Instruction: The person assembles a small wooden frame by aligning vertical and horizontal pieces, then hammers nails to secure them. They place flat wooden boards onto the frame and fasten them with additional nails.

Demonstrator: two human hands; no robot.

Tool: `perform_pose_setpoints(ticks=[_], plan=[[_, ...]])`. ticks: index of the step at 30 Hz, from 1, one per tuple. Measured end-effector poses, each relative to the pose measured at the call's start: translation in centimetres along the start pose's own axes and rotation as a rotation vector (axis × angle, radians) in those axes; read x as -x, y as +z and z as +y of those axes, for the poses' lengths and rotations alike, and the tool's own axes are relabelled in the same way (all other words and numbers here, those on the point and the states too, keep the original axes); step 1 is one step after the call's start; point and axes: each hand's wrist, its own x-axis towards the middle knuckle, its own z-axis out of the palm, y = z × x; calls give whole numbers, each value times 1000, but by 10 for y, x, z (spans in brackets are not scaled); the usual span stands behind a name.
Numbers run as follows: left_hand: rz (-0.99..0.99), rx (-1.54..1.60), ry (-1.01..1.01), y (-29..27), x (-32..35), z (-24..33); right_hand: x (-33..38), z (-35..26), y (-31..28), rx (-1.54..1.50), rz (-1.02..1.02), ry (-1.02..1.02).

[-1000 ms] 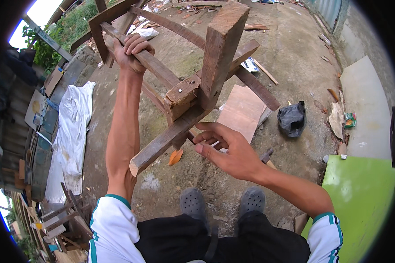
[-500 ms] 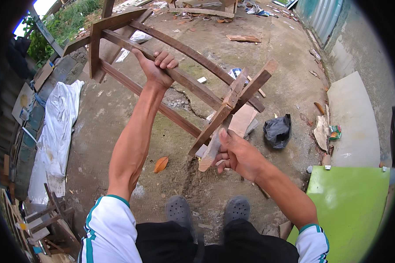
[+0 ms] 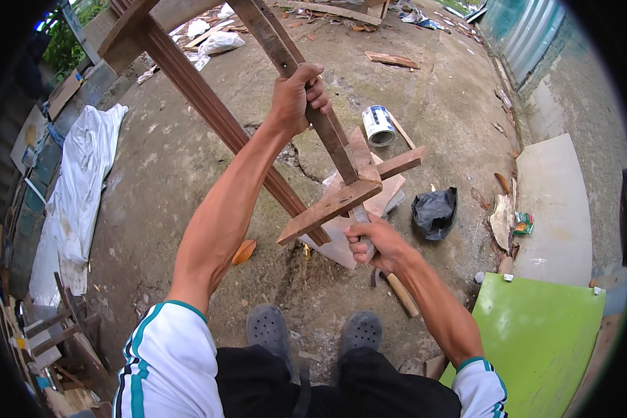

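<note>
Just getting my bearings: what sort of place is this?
Likely an outdoor work yard: weathered ground, a pile of scrap wood at lower left, and a corrugated metal sheet at upper right.

Between the white sheet and the reddish wooden rail lies a wide stretch of open ground where a hand could pass. The gap between that rail and the held beam is open above the left forearm, which cuts across it, while the crosspiece bars its lower end. To the right, the can and the black bag are in the way with ground showing between them, and a wooden-handled tool lies on the ground beneath the right hand.
</note>
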Motion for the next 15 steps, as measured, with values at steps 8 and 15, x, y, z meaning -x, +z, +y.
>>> perform_pose_setpoints(ticks=[8,15], plan=[[-5,-191,14,13,0,2,-21,14,6,315,-16,-4],[135,-829,145,-12,-17,49,-15,-25,-14,673,275,-366]])
